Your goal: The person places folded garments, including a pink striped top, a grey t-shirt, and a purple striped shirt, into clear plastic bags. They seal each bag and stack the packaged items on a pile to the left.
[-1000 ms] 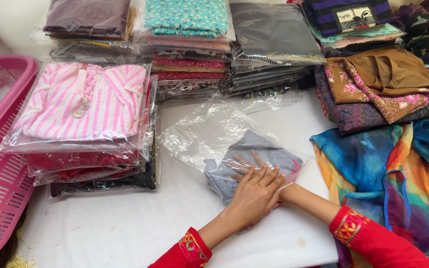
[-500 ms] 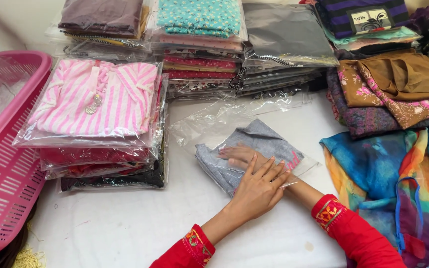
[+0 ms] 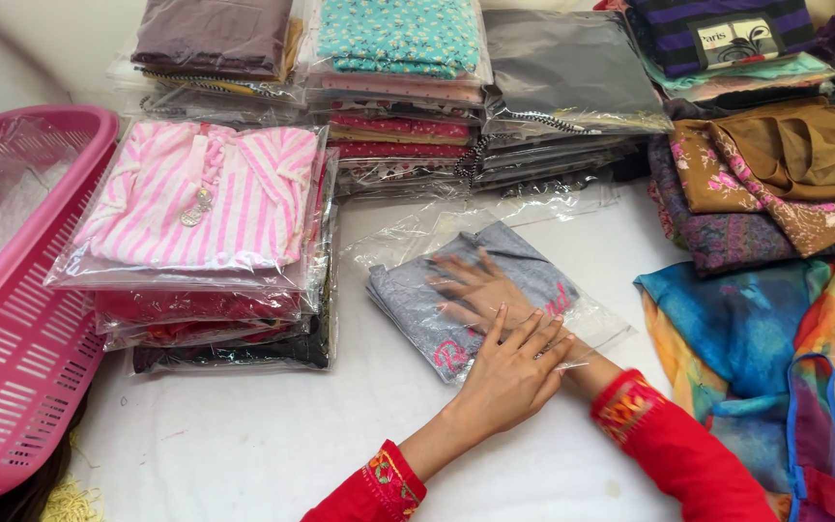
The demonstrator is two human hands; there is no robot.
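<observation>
two bare hands, left hand [image 3: 509,372], right hand [image 3: 475,288], red sleeves, cuffs seemingly embroidered orange

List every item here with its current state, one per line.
Grey garment: folded, inside clear bag.
Clear bag: mouth open.
Right hand: inside the bag, flat on garment.
Left hand: flat on the bag.
Pink basket: holds loose plastic.
Striped shirt: bagged, atop stack.
</observation>
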